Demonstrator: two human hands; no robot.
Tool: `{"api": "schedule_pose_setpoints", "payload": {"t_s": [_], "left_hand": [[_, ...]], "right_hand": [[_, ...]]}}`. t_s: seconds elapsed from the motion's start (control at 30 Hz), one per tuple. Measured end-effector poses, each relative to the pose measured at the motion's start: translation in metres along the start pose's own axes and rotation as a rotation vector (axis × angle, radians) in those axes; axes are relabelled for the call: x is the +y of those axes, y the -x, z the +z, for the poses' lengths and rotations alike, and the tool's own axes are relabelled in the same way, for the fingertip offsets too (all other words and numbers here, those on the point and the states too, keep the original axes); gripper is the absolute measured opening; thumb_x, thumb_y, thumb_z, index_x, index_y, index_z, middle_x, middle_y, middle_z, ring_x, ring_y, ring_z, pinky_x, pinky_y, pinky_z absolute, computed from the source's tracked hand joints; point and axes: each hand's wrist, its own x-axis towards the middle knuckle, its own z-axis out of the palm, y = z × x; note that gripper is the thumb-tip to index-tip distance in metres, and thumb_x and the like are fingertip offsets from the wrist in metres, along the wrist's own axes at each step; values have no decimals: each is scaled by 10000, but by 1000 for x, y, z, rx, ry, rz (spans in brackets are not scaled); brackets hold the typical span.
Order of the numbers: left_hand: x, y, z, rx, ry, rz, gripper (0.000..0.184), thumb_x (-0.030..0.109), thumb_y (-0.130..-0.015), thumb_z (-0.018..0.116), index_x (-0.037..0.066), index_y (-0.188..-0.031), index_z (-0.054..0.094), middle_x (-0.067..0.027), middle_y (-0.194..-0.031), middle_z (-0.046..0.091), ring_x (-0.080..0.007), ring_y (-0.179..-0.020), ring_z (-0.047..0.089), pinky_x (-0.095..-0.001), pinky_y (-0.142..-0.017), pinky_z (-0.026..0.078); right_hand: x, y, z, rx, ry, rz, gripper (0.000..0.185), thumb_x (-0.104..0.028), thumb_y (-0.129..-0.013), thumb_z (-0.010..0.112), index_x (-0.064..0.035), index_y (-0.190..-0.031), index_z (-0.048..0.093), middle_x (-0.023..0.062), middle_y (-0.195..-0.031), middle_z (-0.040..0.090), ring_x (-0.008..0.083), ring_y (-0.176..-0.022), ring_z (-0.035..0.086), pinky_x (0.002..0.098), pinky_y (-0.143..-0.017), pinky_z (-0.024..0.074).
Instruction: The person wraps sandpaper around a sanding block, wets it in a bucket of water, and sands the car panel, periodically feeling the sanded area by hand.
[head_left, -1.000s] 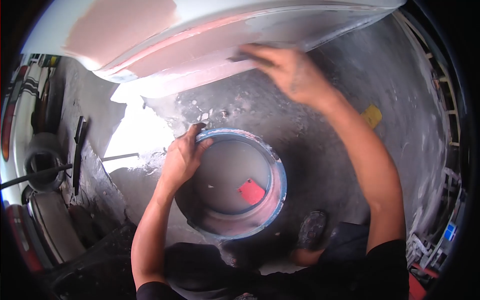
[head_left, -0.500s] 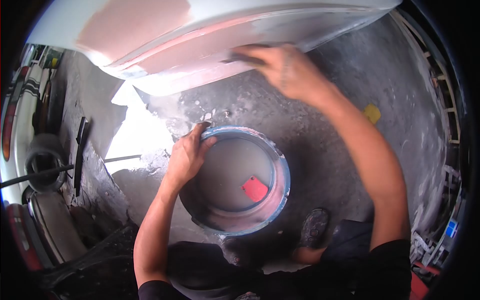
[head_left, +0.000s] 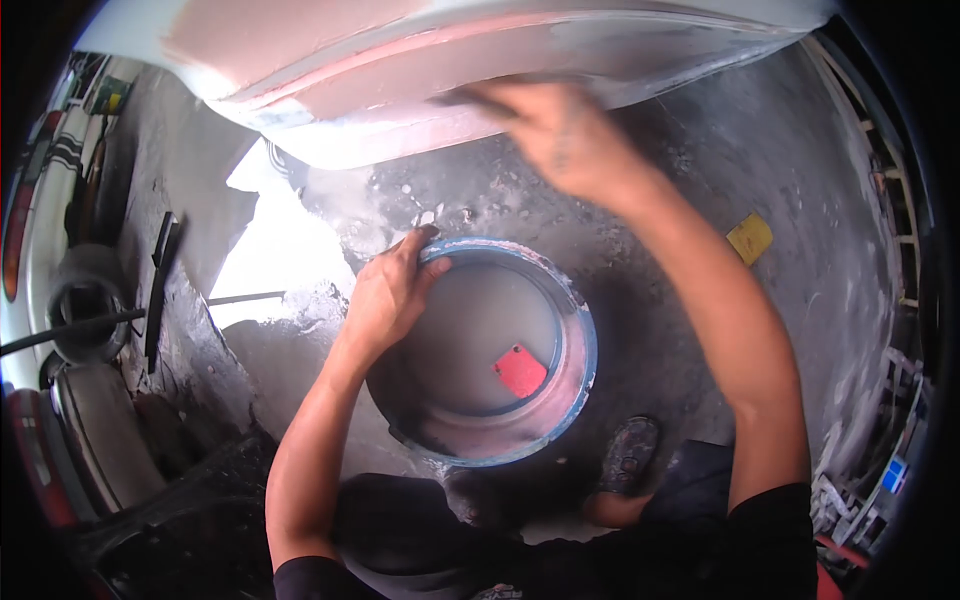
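My right hand [head_left: 562, 135], blurred by motion, is closed on a dark flat piece of sandpaper [head_left: 468, 99]. The sandpaper lies against the lower part of a white car body panel [head_left: 370, 130] with pinkish and grey sanded patches. My left hand [head_left: 392, 285] grips the near-left rim of a round blue bucket [head_left: 585, 372], thumb inside and fingers over the edge. Something dark shows at its fingertips. Cloudy greyish water [head_left: 465, 335] fills the bucket's bottom, and a red flat piece [head_left: 521, 371] lies in it near the right wall.
A yellow flat piece [head_left: 750, 238] lies on the grey concrete floor [head_left: 690, 300] to the right. Bumpers and other car parts [head_left: 95, 430] are stacked along the left side. My shoe [head_left: 631, 450] is close to the bucket. A lattice frame [head_left: 900, 220] borders the right.
My right hand has moved a little left along the panel with the sandpaper. My left hand stays on the bucket's rim. The whole view has shifted slightly.
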Motion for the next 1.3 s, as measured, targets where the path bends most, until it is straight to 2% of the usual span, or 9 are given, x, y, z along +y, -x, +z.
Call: {"api": "schedule_pose_setpoints", "payload": {"t_s": [0.03, 0.13, 0.33, 0.4, 0.8, 1.0, 1.07, 1.1, 1.3], "left_hand": [[1, -1, 1, -5, -5, 1, 505, 329, -1115, 682, -25, -1473, 633, -330, -1228, 774, -501, -1196, 750, -517, -1030, 570], [-1, 1, 3, 42, 18, 48, 459, 299, -1100, 699, -23, -1424, 656, -301, -1237, 774, -502, -1135, 747, -548, -970, 578], [-6, -1, 3, 24, -38, 23, 464, 308, -1094, 707, -17, -1422, 655, -299, -1238, 775, -499, -1141, 748, -548, -974, 582], [-2, -1, 1, 10, -34, 21, 475, 313, -1105, 694, -19, -1443, 646, -314, -1235, 772, -505, -1169, 744, -541, -997, 575], [-4, -1, 2, 28, -15, 51, 477, 326, -1115, 684, -15, -1446, 642, -315, -1215, 775, -511, -1153, 747, -539, -984, 577], [-2, 1, 5, 34, 5, 47, 454, 307, -1103, 704, 1, -1434, 647, -293, -1199, 783, -501, -1102, 758, -538, -940, 589], [1, -2, 5, 33, -49, 17, 461, 316, -1103, 703, -10, -1426, 656, -296, -1207, 782, -498, -1091, 763, -527, -941, 594], [2, -3, 4, 27, -64, 24, 461, 316, -1103, 703, -10, -1426, 656, -296, -1207, 782, -498, -1091, 763, -527, -941, 594], [-6, 9, 0, 326, -9, 179, 424, 194, -1090, 712, -18, -1457, 680, -263, -1450, 692, -450, -1401, 645, -537, -1154, 523]], "right_hand": [[-26, -12, -3, -222, 22, 265, 452, -133, -1029, 661, -205, -1467, 748, 194, -1237, 802, 407, -1121, 778, 524, -1002, 617], [-16, -15, -5, -187, 73, 107, 428, -182, -1051, 684, -223, -1473, 746, 197, -1220, 805, 408, -1056, 794, 523, -974, 626], [-8, -2, -10, -64, -87, 81, 429, -44, -1051, 655, 5, -1474, 703, 215, -1398, 774, 330, -1325, 744, 399, -1144, 559], [-41, -19, -2, -278, 17, 309, 508, -4, -975, 617, -42, -1473, 713, 259, -1337, 775, 366, -1246, 769, 438, -1076, 583], [-13, -13, 5, 24, 50, -23, 405, -231, -1108, 688, -84, -1484, 720, 220, -1165, 812, 244, -885, 773, 416, -897, 607], [-15, 5, -32, -76, -210, 298, 399, -179, -1104, 652, -33, -1469, 719, 189, -1337, 809, 271, -1137, 793, 395, -1045, 587], [-4, -1, 7, -29, -95, 83, 415, -141, -1070, 642, -37, -1465, 715, 236, -1333, 784, 328, -1177, 792, 445, -1039, 595], [-9, -4, 24, 91, 2, 23, 427, -248, -1054, 699, -239, -1479, 745, 200, -1209, 811, 413, -1092, 788, 500, -954, 634], [-68, 72, 0, -364, -114, 244, 534, -78, -978, 701, -184, -1500, 735, 248, -889, 793, 384, -790, 791, 493, -744, 642]]}}
